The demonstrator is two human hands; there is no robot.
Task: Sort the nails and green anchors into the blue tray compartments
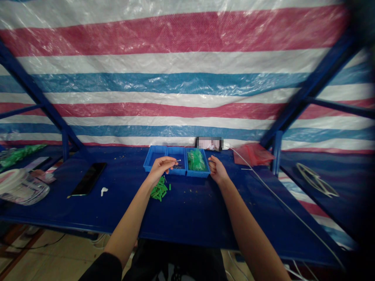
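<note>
Pinching a screw (178,160), the left hand (162,165) is closed; what the curled right hand (217,170) holds is unclear. Green wall plugs (159,190) lie loose; filled bags (196,160) occupy a bin (198,174).

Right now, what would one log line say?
left hand: pinching screw over blue bins; right hand: curled beside blue bins; green pieces: piled on table

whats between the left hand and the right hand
In the head view: part of the middle blue bin, with small metal fasteners, then the right blue bin, holding bagged green pieces.
</note>
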